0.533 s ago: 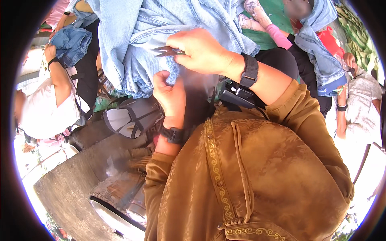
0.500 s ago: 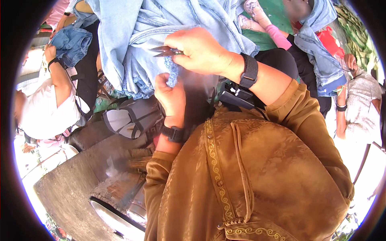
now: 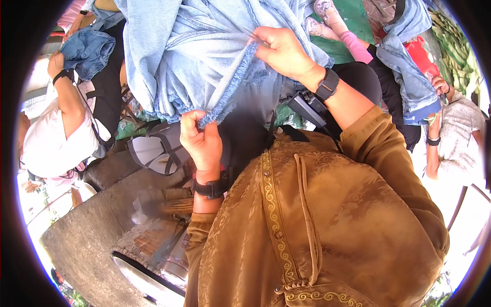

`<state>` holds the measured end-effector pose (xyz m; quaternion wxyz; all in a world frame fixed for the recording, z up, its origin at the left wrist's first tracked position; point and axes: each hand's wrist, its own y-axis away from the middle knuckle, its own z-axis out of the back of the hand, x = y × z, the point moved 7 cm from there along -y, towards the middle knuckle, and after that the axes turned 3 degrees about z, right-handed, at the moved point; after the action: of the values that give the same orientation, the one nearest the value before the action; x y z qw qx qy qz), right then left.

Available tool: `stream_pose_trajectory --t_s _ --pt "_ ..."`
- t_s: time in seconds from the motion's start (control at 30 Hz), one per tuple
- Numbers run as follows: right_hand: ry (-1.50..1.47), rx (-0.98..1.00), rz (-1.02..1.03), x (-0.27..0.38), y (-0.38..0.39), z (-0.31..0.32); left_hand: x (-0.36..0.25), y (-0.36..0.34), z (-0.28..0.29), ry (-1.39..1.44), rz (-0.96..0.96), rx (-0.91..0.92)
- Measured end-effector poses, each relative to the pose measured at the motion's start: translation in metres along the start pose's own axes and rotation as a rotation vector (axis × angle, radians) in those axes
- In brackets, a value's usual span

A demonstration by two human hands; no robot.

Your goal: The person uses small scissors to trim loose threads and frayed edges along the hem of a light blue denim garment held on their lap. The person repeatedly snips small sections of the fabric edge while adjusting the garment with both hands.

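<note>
A light-blue denim garment (image 3: 189, 61) with a frayed hem lies spread in front of me over my lap. My left hand (image 3: 202, 143) pinches the lower end of the frayed edge between thumb and fingers. Farther up and to the right, my right hand (image 3: 287, 53) is closed at the other end of that edge, so the strip runs taut between both hands. Thin dark blade tips of small thread snips (image 3: 252, 36) poke out at my right fingertips; the rest of the tool is hidden in the hand.
To the left, a person in white holds small denim shorts (image 3: 88, 51). Another person at the right is beside a denim piece (image 3: 409, 77). A worn brown slab (image 3: 76, 225), a round metal-rimmed vessel (image 3: 138, 276) and a grey-white strapped item (image 3: 156, 152) lie lower left. A black device (image 3: 307, 108) sits near my right forearm.
My right hand has moved right and slightly up, my left hand down and left, stretching the frayed hem between them. The snips' blades, plainly seen before, are now mostly hidden.
</note>
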<state>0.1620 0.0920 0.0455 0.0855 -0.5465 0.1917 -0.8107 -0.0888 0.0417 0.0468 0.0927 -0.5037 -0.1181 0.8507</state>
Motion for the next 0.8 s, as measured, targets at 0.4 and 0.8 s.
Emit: stream_pose_trajectory --t_s 0.4,0.8 --pt "-0.05 0.008 0.212 0.045 -0.023 -0.004 -0.014 -0.008 -0.007 0.321 0.317 0.094" --pt "-0.191 0.191 -0.189 0.012 -0.005 -0.007 -0.029 -0.01 -0.014 0.557 0.275 0.122"
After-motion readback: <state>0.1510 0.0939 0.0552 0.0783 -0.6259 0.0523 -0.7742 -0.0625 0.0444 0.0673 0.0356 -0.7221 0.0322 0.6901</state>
